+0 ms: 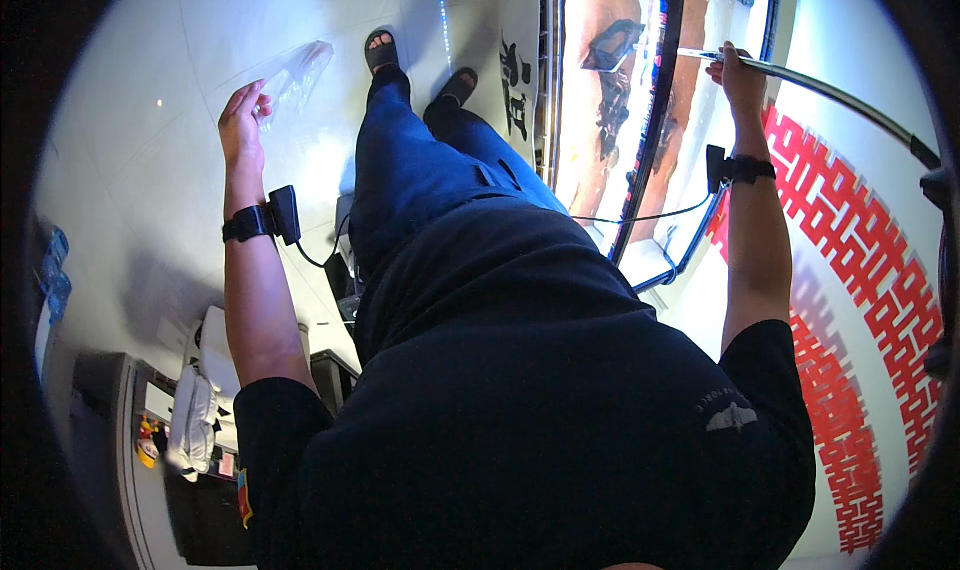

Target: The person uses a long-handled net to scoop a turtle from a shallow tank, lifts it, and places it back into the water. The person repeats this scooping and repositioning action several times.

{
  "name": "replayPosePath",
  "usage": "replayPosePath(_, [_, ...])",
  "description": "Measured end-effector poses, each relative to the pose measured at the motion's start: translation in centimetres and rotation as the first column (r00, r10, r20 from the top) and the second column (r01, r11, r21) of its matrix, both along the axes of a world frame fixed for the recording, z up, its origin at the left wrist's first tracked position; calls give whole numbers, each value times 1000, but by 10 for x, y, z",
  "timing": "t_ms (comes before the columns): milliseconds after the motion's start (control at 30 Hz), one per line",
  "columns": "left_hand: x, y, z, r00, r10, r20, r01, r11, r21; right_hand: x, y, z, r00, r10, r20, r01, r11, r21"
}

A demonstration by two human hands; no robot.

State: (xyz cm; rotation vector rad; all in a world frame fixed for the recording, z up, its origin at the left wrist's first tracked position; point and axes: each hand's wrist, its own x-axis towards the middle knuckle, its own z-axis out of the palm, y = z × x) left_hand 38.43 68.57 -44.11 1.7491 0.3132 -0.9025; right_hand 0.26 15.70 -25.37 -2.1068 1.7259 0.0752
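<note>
My left hand [244, 119] is out to the left over the pale floor, fingers curled on a clear plastic bag [304, 67] that hangs beyond them. On the right, my right hand [736, 71] grips a long, shiny metal pole [840, 89]. The pole runs from the right edge of view over the rim of a lit glass tank [671, 89]. Inside the tank, in line with the pole, is a dark, mesh-like piece [615, 44] that looks like a net. Dark shapes [613, 108] lie below it; what they are is unclear.
Red lattice-patterned decoration [855, 195] covers the white wall at right. My sandalled feet [381, 48] stand on the floor [150, 157] beside the tank. Cables run from black wrist devices [283, 215]. White cushions [196, 420] and a dark cabinet [206, 517] are at lower left.
</note>
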Motion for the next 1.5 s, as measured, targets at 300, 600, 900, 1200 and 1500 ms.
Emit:
replayPosePath(300, [-47, 37, -7, 993, 114, 13, -114, 993, -6, 26, -16, -12, 900, -334, 280, 329, 942, 64])
replayPosePath(600, [-88, 54, -2, 975, 220, 11, -220, 975, -25, 8, -48, -12, 679, -529, 509, 472, 846, 248])
replayPosePath(900, [-100, 51, 2, 968, 248, 22, -248, 968, -26, -11, -68, -13, 485, -624, 613, 581, 753, 308])
replayPosePath(1200, [-91, 38, 3, 971, 239, 17, -239, 971, 11, -27, -30, 30, 730, -476, 491, 445, 876, 187])
replayPosePath(1500, [-68, 17, 8, 982, 181, 50, -180, 983, -21, -21, -39, 21, 764, -428, 482, 405, 901, 157])
